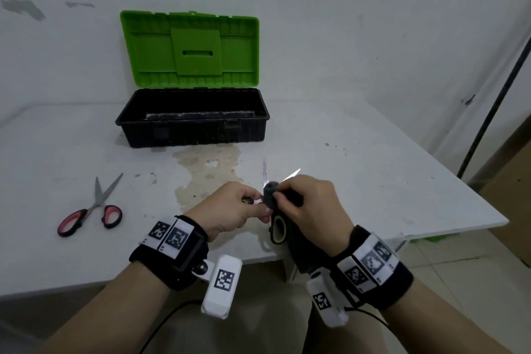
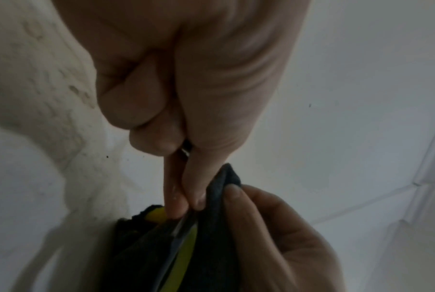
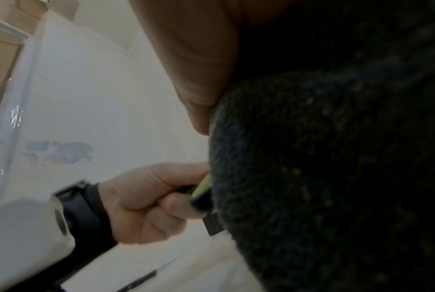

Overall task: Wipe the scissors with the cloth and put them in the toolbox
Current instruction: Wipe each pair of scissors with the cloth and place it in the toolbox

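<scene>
Black-and-yellow-handled scissors (image 1: pixel 278 229) are held above the table's front edge, blades spread and pointing away from me. My left hand (image 1: pixel 244 205) grips one handle, whose yellow edge (image 3: pixel 202 192) shows in the right wrist view. My right hand (image 1: pixel 287 195) pinches a dark grey cloth (image 1: pixel 270 195) around the blades near the pivot. The cloth (image 2: pixel 217 217) lies against my left fingertips (image 2: pixel 184 203). The toolbox (image 1: pixel 195 131), black with a raised green lid, stands open at the back of the table. What lies inside it is unclear.
A second pair of scissors (image 1: pixel 92 207) with red-and-black handles lies half open on the table at the left. A brownish stain (image 1: pixel 207 172) marks the white tabletop (image 1: pixel 359 181) between the toolbox and my hands. The table's right edge runs diagonally close to my right hand.
</scene>
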Tool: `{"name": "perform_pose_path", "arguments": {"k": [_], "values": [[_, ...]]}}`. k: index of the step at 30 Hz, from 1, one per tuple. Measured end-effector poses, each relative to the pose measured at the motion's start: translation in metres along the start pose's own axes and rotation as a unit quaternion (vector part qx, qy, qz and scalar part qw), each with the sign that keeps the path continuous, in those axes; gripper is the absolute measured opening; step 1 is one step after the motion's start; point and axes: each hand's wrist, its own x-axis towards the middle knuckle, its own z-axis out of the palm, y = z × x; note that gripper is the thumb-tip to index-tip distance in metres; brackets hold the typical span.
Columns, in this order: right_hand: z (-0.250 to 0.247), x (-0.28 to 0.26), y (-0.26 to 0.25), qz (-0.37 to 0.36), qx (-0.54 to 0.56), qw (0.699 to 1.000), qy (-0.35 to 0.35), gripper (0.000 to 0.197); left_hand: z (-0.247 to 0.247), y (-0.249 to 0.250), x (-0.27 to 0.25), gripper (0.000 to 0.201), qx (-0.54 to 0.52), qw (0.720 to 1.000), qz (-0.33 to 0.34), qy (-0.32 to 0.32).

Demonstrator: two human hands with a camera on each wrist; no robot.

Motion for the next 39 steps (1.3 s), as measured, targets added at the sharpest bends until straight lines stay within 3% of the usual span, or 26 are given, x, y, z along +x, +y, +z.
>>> {"name": "perform_pose_path", "arguments": {"k": [6,11,16,25,30,34,39], "values": [[0.004,0.006,0.015,0.054,-0.002,0.998,0.03,0.007,-0.002,0.0,-0.003,0.017,0.007,1.0,0.019,-0.011],[-0.013,0.016,0.026,0.125,0.006,0.99,0.062,0.008,0.0,0.0,-0.003,0.02,0.008,1.0,-0.01,0.006],[-0.029,0.011,0.01,0.092,0.021,0.994,0.057,0.006,-0.006,0.001,0.001,0.015,-0.038,0.998,-0.059,0.0],[-0.044,0.017,-0.007,0.046,0.017,0.999,-0.011,0.012,-0.016,0.0,0.003,0.016,-0.06,0.997,-0.016,0.035],[-0.031,0.022,-0.009,0.044,0.027,0.998,-0.035,0.018,-0.023,-0.005,0.004,0.019,-0.031,0.998,-0.022,0.059],[-0.03,0.03,-0.014,-0.013,-0.001,0.998,-0.067,0.02,-0.032,-0.008,-0.001,0.024,0.041,0.995,-0.022,0.085],[-0.013,0.031,-0.019,-0.089,-0.021,0.989,-0.12,0.02,-0.037,-0.005,-0.004,0.012,0.085,0.995,0.025,0.044]]}}
